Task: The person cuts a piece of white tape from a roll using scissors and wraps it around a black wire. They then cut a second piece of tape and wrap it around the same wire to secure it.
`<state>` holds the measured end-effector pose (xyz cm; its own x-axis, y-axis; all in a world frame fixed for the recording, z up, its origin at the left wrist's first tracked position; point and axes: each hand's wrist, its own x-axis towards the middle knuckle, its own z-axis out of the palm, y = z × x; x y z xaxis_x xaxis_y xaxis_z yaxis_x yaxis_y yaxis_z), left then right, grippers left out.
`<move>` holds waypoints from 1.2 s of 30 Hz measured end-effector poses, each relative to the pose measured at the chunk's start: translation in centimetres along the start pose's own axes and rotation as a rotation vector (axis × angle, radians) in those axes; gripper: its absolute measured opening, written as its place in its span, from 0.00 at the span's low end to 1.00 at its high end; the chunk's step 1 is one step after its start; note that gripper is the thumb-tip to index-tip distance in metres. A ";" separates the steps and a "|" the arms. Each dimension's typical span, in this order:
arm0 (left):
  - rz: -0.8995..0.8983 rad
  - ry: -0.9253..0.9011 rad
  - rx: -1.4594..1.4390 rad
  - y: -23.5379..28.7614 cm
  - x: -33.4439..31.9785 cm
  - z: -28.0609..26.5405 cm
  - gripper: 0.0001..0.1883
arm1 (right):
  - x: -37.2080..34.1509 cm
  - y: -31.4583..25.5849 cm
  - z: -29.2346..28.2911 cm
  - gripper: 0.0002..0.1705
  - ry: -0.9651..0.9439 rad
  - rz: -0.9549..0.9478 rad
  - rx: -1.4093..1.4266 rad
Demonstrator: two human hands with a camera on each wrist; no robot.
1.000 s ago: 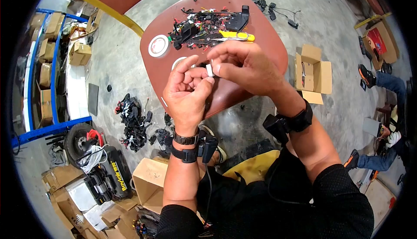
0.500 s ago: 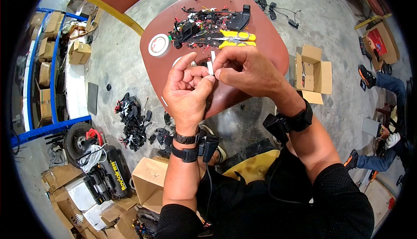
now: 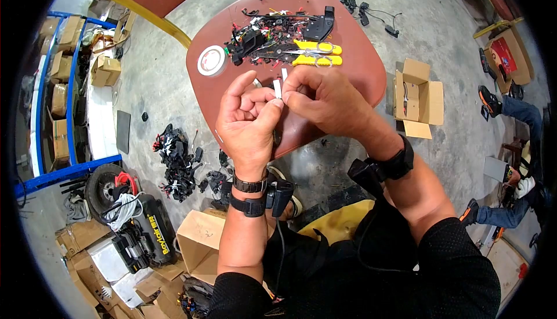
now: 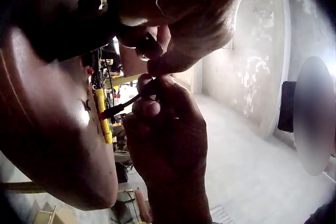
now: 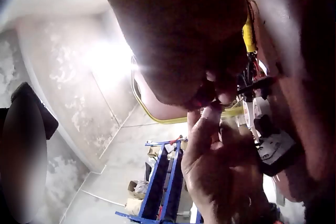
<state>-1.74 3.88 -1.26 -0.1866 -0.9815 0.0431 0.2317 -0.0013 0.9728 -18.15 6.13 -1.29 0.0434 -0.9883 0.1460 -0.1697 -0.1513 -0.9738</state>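
In the head view, my left hand (image 3: 248,113) pinches a narrow white strip (image 3: 277,89) between thumb and fingers. The strip stands nearly upright over the near part of the red-brown table (image 3: 360,52). My right hand (image 3: 325,95) has its thumb and index finger curled together at the strip's lower end. A second white piece (image 3: 284,74) shows just above the right fingers. Both wrist views are dark. There the left hand (image 4: 168,129) meets the right hand (image 4: 184,29) at the fingertips, and a thin dark piece (image 4: 121,108) sticks out from between them.
A yellow-handled cutting tool (image 3: 318,53) lies beyond the hands, beside a heap of small black parts and wires (image 3: 267,35). A white tape roll (image 3: 212,61) sits at the table's left. An opened cardboard box (image 3: 418,98) stands on the floor to the right.
My right hand has come down and closed in on the strip's lower end, uncovering the second yellow handle and the second white piece. The strip has shifted slightly left; the left hand keeps its hold.
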 end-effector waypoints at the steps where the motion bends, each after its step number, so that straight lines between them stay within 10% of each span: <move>1: -0.001 0.009 -0.001 0.0 0.0 0.1 0.28 | 0.0 0.1 0.1 0.03 0.004 -0.012 0.001; 18: 0.044 -0.002 0.015 -0.2 -0.2 0.1 0.29 | 0.4 0.7 0.2 0.05 -0.109 0.321 0.558; 36: 0.071 -0.014 0.051 0.1 0.2 0.9 0.28 | 1.1 -1.1 -0.4 0.02 0.034 -0.231 -0.099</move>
<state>-2.63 3.90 -0.93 -0.1845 -0.9760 0.1156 0.1963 0.0786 0.9774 -18.34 5.24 -0.01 0.0588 -0.9271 0.3701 -0.2547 -0.3725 -0.8924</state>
